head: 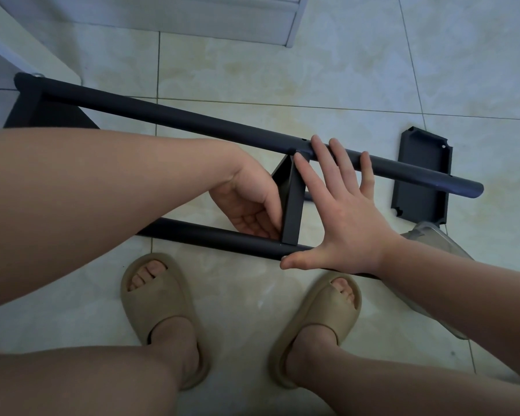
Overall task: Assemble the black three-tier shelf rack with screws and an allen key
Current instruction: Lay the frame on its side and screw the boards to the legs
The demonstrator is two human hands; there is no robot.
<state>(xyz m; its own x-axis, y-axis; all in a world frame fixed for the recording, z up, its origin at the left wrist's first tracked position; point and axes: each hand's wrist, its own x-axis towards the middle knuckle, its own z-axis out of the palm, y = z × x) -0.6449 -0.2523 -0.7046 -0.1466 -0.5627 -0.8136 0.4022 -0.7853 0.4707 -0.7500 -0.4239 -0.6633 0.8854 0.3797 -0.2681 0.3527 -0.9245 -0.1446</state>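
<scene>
The half-built rack lies on its side on the tiled floor, across the middle of the frame. Its far tube runs from the upper left down to the right, and its near tube sits just above the feet. An upright shelf panel stands on edge between the two, and an end shelf is already joined at the upper left.

The right hand is spread wide and flat, with its fingers laid over the far tube and its thumb against the near one, bracing the pair. The left hand is cupped against the left face of the upright panel. Thumb and curled fingers hold it near the near tube, and whether a screw sits in that palm cannot be told.

The tubes look like stiff painted metal, probably smooth and apt to roll, so a hold close to the joint should steady them best. The panel looks thin and rigid with hard edges, and is better held by its faces than its rim.

A loose shelf panel lies at the right, partly under the far tube's free end, and a clear plastic bag lies below it, beside the right wrist. Two tan slippers sit close under the near tube — little room there. No allen key shows.
</scene>
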